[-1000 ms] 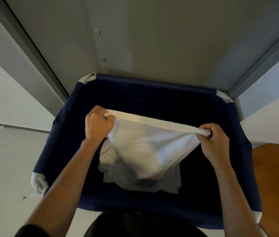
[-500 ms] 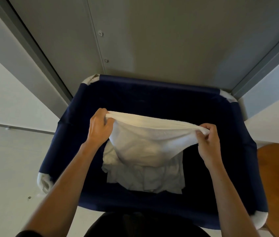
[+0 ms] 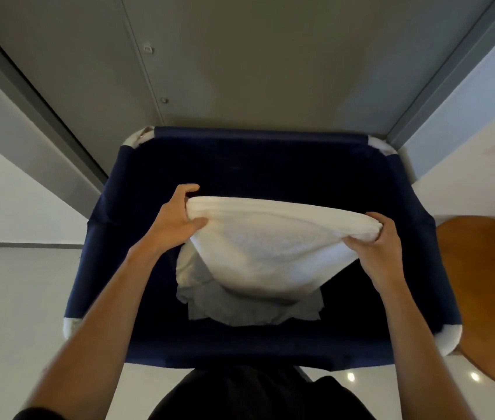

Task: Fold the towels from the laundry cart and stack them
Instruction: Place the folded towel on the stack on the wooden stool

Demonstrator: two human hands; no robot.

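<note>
A white towel [image 3: 270, 247] hangs doubled over the open navy laundry cart [image 3: 258, 137]. My left hand [image 3: 176, 219] grips its left end, thumb below and fingers curled over the top edge. At the towel's right end my right hand [image 3: 376, 247] pinches the bunched layers. The towel sags in a broad curve between both hands. More white towels [image 3: 249, 310] lie crumpled at the bottom of the cart, partly hidden by the held one.
A grey metal door [image 3: 240, 56] rises just behind the cart. A round wooden table [image 3: 491, 283] stands to the right, close to the cart's rim. Pale glossy floor [image 3: 12, 298] lies to the left and in front.
The towel's top edge went from taut to slack and doubled over; both hands regripped its ends and the fabric now sags wider between them.
</note>
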